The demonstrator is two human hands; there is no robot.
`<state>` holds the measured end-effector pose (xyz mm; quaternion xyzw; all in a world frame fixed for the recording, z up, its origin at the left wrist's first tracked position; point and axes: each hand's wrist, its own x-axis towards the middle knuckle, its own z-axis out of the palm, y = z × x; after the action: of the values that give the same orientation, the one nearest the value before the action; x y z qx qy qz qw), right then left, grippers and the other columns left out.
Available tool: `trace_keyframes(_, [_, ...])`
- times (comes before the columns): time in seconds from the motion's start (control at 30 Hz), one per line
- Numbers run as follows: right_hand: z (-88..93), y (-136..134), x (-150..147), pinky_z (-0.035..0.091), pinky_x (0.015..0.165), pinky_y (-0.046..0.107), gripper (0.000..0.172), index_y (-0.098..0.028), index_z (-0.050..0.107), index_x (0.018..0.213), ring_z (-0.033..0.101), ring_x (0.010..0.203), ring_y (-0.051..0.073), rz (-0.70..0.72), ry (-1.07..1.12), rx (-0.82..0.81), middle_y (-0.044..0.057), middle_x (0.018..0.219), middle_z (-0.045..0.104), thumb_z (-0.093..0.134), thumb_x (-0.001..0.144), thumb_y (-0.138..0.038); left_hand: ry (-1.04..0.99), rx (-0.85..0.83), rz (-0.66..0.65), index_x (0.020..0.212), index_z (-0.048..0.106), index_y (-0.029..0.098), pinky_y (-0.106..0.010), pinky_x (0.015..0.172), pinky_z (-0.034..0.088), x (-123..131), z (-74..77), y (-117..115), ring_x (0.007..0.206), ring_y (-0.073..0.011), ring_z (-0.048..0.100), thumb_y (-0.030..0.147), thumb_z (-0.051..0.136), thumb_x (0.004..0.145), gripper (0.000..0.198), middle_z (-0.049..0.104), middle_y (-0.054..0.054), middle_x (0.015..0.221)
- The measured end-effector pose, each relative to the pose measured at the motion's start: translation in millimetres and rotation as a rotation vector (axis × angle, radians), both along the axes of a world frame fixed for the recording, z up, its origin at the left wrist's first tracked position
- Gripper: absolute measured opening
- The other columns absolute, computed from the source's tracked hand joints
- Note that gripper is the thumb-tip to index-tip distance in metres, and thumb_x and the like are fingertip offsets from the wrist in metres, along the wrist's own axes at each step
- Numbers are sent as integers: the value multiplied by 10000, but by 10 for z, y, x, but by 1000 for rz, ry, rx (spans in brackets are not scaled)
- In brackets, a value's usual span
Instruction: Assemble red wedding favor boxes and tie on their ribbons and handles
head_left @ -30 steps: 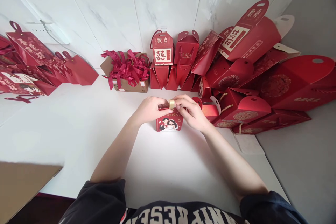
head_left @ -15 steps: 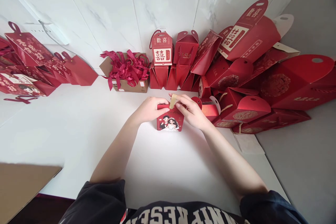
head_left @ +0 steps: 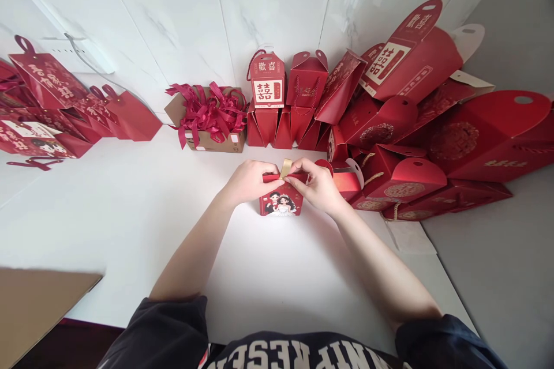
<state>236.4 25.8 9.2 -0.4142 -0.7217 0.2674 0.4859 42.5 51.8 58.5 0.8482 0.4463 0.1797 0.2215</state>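
A small red gift box (head_left: 280, 203) with a cartoon bride and groom on its front stands on the white table (head_left: 130, 213). My left hand (head_left: 250, 181) pinches the left side of the box's top edge, fingers closed. My right hand (head_left: 319, 185) pinches the right side of that top edge. A small gold tab (head_left: 285, 168) sticks up from the middle of the top, between my fingertips. An open red box with a white-lined flap (head_left: 346, 176) sits just behind my right hand.
A cardboard box full of red ribbons (head_left: 210, 115) stands at the back wall. Upright red boxes (head_left: 268, 83) and a large heap of red boxes (head_left: 415, 127) fill the back and right. More red boxes (head_left: 47, 109) lie far left. A brown carton flap (head_left: 34, 305) sits at the near left.
The gold piece, held across between both hands a second ago, now stands upright at the box's top. Both hands have dropped slightly onto the top edge.
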Motion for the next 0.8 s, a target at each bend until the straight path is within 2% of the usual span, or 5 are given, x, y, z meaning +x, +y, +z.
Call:
trace_keyframes(0.13, [-31, 4, -10, 509, 700, 282, 58, -207, 625, 852, 629, 735, 152, -44, 9, 2, 7, 844, 678, 625, 855, -265, 3, 33, 28, 683, 663, 192, -245, 523, 303, 25, -25, -8, 539, -123, 458, 405, 574, 816, 267, 593, 5, 589])
trace_keyframes(0.37, [-50, 11, -2, 511, 723, 300, 114, -212, 682, 908, 665, 829, 179, -22, 18, -42, 26, 941, 725, 593, 886, -279, 20, 39, 21, 775, 717, 219, -247, 555, 342, 37, 1, -29, 574, -148, 526, 425, 573, 828, 257, 641, 1, 641])
trace_keyframes(0.53, [-7, 1, 24, 498, 646, 276, 82, -214, 645, 910, 639, 717, 149, -45, -64, 4, 9, 907, 712, 571, 898, -245, -55, -7, 9, 919, 726, 218, -245, 588, 379, -1, 14, -24, 673, -163, 587, 385, 550, 850, 252, 698, -14, 778])
trace_keyframes(0.67, [7, 4, 24, 524, 764, 320, 89, -227, 633, 942, 649, 864, 182, -16, -130, 171, 32, 949, 698, 548, 918, -216, -27, 34, 29, 748, 684, 192, -257, 549, 337, -17, -9, 6, 594, -147, 528, 398, 544, 852, 270, 639, -10, 650])
trace_keyframes(0.8, [-42, 27, 35, 531, 840, 352, 116, -244, 629, 1001, 640, 961, 197, -3, -181, 314, 62, 1017, 677, 534, 937, -225, 49, 102, 15, 585, 546, 184, -270, 529, 276, -26, -9, 31, 517, -126, 410, 407, 514, 869, 363, 494, 12, 521])
